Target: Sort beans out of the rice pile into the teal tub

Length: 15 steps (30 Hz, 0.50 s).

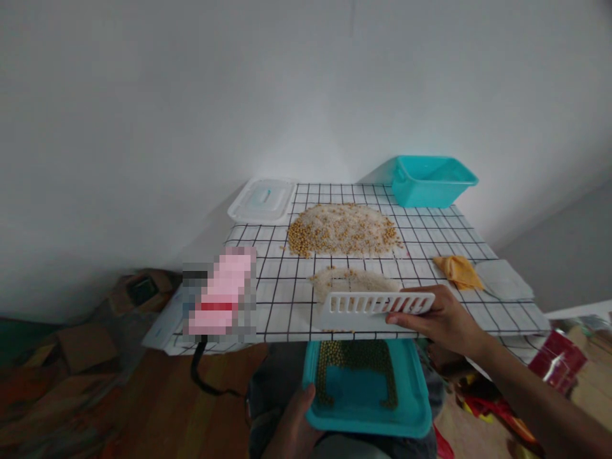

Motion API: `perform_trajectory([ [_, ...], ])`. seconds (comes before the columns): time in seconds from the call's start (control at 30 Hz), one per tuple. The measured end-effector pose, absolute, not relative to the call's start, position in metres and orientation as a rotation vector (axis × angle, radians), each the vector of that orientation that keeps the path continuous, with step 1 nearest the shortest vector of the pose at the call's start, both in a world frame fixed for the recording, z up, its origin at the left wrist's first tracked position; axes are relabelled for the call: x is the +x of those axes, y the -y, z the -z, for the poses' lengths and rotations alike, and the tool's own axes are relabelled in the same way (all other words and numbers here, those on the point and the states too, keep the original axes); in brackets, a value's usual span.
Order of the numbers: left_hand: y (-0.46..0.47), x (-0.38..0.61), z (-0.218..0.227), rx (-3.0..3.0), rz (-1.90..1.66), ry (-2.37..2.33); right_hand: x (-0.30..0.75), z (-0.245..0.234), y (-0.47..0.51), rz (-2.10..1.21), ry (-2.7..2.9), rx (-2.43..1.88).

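My right hand [442, 322] grips the right end of a white slotted plastic panel [356, 315], which stands on its long edge near the front of the table. Right behind the panel is a small heap of pale grain [356, 280] with a few yellow beans in it. My left hand [299, 417] is closed on the left rim of a teal plastic container [415, 417], held below the table's front edge. Yellowish beans [329, 357] and darker green ones [370, 357] lie inside it, with part of the bottom bare. Farther back spreads a larger pile of pale grain mixed with yellow beans [342, 229].
On the checked tablecloth [277, 293] are a white lid [262, 201], a teal bin [433, 182], a yellow cloth [459, 271] and a clear flat sheet [504, 278]. A blurred pink object [222, 293] is at the left edge. Cardboard boxes [86, 350] lie on the floor.
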<state>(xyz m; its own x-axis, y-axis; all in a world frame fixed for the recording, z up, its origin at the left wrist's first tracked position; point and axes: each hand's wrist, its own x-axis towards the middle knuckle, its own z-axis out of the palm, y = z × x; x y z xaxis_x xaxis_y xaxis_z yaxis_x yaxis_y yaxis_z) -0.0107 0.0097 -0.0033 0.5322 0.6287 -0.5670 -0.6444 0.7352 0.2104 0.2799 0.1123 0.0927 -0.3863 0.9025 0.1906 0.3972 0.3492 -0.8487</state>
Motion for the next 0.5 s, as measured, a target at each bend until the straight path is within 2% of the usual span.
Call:
perform_trajectory([
  [0.3, -0.011, -0.010, 0.002, -0.008, -0.800, -0.697, 0.284, -0.096, -0.098, -1.022, 1.955, -1.209],
  [0.5, -0.014, -0.007, -0.012, 0.014, -0.825, -0.701, 0.308, -0.106, -0.097, -0.621, 1.799, -1.241],
])
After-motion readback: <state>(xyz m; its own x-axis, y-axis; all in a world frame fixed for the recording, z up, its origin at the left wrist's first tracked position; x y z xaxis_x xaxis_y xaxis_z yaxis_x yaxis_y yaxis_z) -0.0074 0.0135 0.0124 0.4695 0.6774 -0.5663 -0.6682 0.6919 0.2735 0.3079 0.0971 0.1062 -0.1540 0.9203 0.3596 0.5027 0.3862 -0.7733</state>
